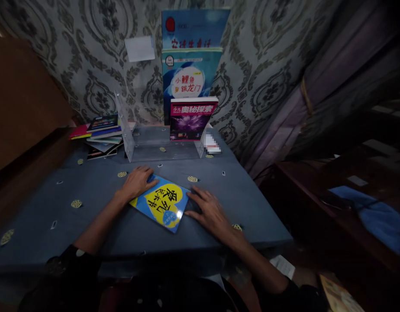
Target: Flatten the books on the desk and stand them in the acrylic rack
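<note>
Blue-and-yellow book (164,200) between left grip (137,182) and right grip (210,213), thumbs and fingers apart at its edges.

Note that your left hand (138,182) covers part of the blue and yellow book (164,201). Your right hand (208,211) appears slightly blurred. The magenta book (191,123) conceals part of the teal book (183,60) behind. Pixelation obscures the white item (214,148). The bottom edge crops the orange-toned book (339,294).
</note>
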`<state>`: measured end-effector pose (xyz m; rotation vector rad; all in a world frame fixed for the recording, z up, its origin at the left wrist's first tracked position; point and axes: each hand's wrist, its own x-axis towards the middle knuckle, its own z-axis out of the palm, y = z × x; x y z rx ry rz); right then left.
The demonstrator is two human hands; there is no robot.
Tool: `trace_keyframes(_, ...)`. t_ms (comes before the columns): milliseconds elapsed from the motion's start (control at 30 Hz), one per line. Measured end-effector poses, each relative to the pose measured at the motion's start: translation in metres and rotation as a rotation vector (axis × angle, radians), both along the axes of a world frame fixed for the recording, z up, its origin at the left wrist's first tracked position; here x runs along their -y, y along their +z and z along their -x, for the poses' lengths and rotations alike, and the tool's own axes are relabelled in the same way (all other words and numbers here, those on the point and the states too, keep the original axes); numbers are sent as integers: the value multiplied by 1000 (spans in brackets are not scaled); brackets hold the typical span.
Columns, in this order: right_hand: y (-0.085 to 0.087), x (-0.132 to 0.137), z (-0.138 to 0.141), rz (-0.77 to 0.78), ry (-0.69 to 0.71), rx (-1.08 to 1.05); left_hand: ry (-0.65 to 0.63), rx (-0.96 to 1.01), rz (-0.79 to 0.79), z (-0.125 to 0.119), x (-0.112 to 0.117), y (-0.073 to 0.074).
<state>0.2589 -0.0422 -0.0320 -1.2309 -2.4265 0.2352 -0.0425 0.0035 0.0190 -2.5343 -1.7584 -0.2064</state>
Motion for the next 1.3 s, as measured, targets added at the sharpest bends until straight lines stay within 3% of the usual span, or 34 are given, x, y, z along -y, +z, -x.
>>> trace_keyframes(367,-6,0,11,0,18,-59,-148,36,222,-32,14,10)
trace_keyframes(600,-16,4,9,-65,18,-135,-76,139,479,-37,16,20)
trace_keyframes(800,-23,14,9,-136,56,-302,-66,104,482,-42,30,26)
trace_keyframes(967,-17,34,9,85,58,-402,0,167,595,-39,35,30)
trace_keyframes(1167,-20,39,13,436,-75,-773,-3,751,957,-28,41,35)
trace_keyframes(1300,-9,33,22,785,-60,-1116,-28,1045,836,-31,43,56)
